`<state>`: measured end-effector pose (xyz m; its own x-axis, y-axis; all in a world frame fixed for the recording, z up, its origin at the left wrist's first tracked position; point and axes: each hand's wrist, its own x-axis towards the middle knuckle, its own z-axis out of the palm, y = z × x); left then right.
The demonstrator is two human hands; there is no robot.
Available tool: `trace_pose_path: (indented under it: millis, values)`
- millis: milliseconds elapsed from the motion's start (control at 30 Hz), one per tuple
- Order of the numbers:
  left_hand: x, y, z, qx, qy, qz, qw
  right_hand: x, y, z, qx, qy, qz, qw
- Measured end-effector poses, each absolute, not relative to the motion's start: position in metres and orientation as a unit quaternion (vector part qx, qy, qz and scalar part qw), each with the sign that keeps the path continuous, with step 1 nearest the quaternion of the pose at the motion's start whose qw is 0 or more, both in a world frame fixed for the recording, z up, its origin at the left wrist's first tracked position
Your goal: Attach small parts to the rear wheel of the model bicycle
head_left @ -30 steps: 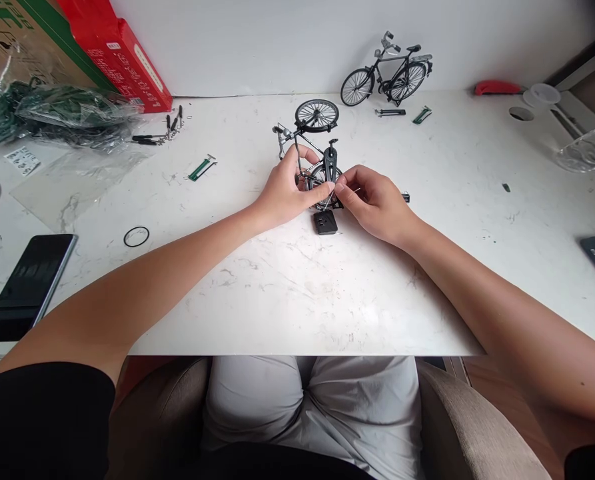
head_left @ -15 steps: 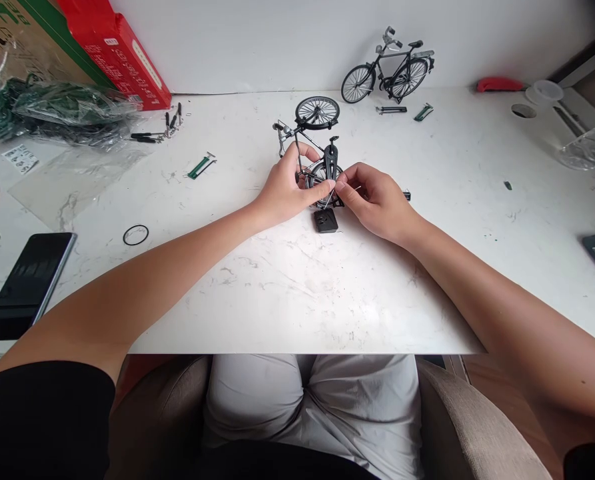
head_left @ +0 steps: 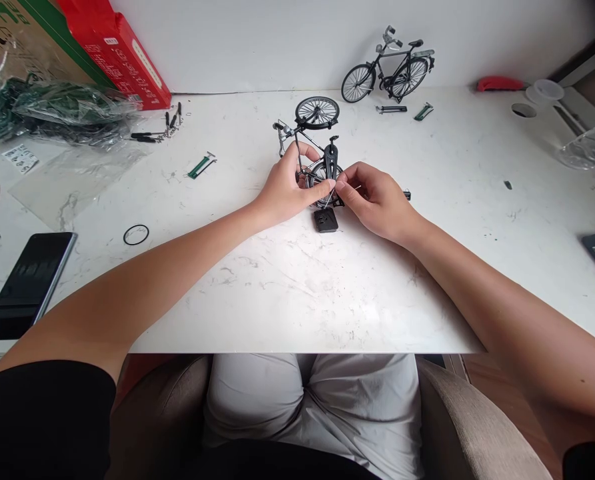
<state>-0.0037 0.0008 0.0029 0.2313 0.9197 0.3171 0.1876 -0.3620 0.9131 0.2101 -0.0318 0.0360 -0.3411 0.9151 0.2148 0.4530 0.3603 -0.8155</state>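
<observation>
Unfinished model bike [head_left: 330, 159] standing near the middle of the white table [head_left: 297, 293], front wheel pointing away. Left hand [head_left: 282, 190] curls closed around its rear frame. Right hand [head_left: 377, 200] pinches thumb and forefinger shut at the rear wheel; whether they hold a separate piece cannot be told. A black part [head_left: 326, 219] lies just below both hands. A finished bike [head_left: 387, 67] stands at the wall; ring [head_left: 136, 234] and phone [head_left: 27, 283] lie well to the left.

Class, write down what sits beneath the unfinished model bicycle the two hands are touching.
A small black block lies on the white table just below the model bicycle. The left hand and right hand cover the wheel's base, so contact is hidden.
</observation>
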Motion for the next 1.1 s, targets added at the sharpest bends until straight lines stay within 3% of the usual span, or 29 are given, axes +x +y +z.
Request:
trace_pose_path:
  millis: [1100]
  values:
    - [-0.0065,0.0071,-0.0069,0.708,0.382,0.468,0.366,0.21,-0.0329,0.0369,-0.454,-0.752,0.329,0.348]
